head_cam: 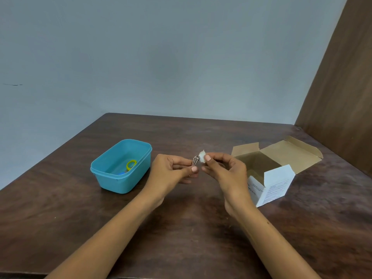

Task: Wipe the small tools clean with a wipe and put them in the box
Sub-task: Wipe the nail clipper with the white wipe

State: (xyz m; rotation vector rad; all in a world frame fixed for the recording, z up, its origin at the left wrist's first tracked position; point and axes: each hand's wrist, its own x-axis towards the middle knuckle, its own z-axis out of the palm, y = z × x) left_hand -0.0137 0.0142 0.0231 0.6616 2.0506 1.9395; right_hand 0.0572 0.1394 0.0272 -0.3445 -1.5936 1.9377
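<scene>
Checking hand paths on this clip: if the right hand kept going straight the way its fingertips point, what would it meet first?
Probably the small metal tool pinched by the left hand; the right hand holds the wipe right beside it. Depth is unclear.

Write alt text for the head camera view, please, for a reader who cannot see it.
Over a dark wooden table, a person's left hand pinches a small metal safety pin while the right hand holds a white wipe against its top. A turquoise plastic tub with a yellow ring sits left; an open cardboard box sits right.
</scene>
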